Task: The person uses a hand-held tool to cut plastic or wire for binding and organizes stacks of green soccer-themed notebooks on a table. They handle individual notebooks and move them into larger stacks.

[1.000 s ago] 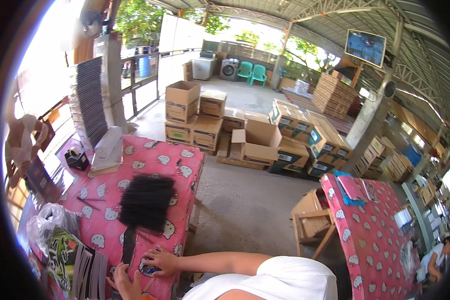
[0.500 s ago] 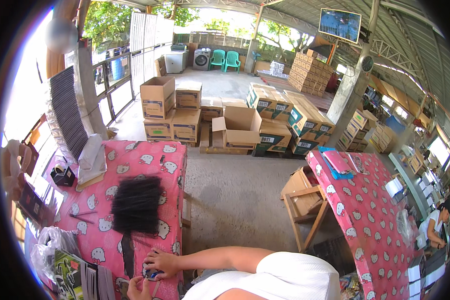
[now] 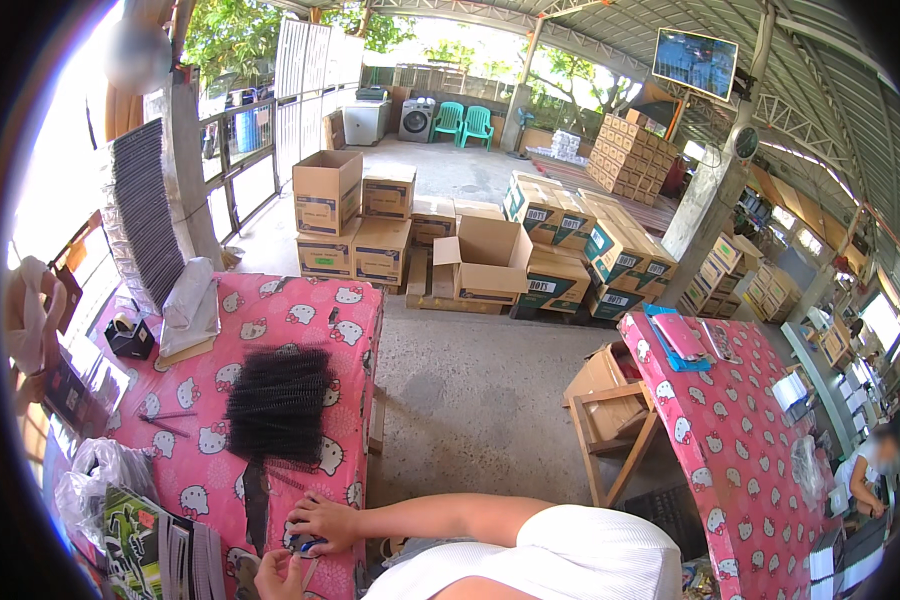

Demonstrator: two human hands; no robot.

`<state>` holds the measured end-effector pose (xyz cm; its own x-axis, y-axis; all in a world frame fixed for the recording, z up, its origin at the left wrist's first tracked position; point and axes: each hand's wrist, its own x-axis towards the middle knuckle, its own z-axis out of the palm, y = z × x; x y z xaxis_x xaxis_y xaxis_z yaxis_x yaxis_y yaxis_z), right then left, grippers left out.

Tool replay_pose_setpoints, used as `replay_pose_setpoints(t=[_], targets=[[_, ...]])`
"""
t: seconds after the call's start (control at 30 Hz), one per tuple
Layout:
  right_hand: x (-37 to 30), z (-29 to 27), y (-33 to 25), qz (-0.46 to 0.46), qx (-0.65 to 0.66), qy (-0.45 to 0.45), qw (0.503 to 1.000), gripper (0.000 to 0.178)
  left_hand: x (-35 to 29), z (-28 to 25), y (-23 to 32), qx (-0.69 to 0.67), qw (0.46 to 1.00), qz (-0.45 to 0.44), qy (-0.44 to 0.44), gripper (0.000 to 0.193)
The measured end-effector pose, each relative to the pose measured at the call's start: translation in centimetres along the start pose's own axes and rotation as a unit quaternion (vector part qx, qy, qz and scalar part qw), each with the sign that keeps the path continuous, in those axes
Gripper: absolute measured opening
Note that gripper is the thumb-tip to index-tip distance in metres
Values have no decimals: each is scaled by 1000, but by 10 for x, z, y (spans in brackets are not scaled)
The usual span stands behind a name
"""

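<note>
Close to the front edge of a pink patterned table, my right hand (image 3: pixel 327 522) curls down over a small blue and dark object (image 3: pixel 312 546), too covered to name. My left hand (image 3: pixel 280 576) is just nearer, thumb and fingertips pinched together beside that object; what they hold, if anything, is hidden. A narrow pale strip (image 3: pixel 310 572) shows beneath my right hand. Beyond both hands lies a pile of black spiral binding coils (image 3: pixel 280 402), with a worn dark strip (image 3: pixel 257 500) on the tablecloth (image 3: pixel 195 500) between pile and hands.
Left on the table are booklets (image 3: pixel 160 550), a clear plastic bag (image 3: pixel 110 475), a tape dispenser (image 3: pixel 130 338) and a tall dark stack (image 3: pixel 145 215). Cardboard boxes (image 3: pixel 485 265) stand ahead. A second pink table (image 3: pixel 715 430) is right, with another person (image 3: pixel 863 475) beyond.
The whole view has shifted slightly to the right and tilted. Both my hands keep nearly the same place and pose at the table edge.
</note>
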<state>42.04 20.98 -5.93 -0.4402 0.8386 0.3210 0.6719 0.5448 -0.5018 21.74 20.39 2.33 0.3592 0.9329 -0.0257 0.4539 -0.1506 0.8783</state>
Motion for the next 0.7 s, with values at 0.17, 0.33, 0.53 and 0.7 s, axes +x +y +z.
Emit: replay_pose_setpoints(t=[0.17, 0.33, 0.53, 0.7], targets=[[1, 2, 1, -1, 4, 5, 1000, 59, 1, 3, -7, 2, 1000, 3, 7, 16], [-1, 1, 1, -3, 12, 15, 1000, 58, -5, -6, 35, 33, 999, -21, -22, 23], [0, 4, 2, -8, 9, 32, 999, 57, -5, -5, 30, 38, 999, -19, -11, 22], [-1, 1, 1, -6, 7, 17, 1000, 56, -5, -3, 29, 38, 999, -20, -14, 21]])
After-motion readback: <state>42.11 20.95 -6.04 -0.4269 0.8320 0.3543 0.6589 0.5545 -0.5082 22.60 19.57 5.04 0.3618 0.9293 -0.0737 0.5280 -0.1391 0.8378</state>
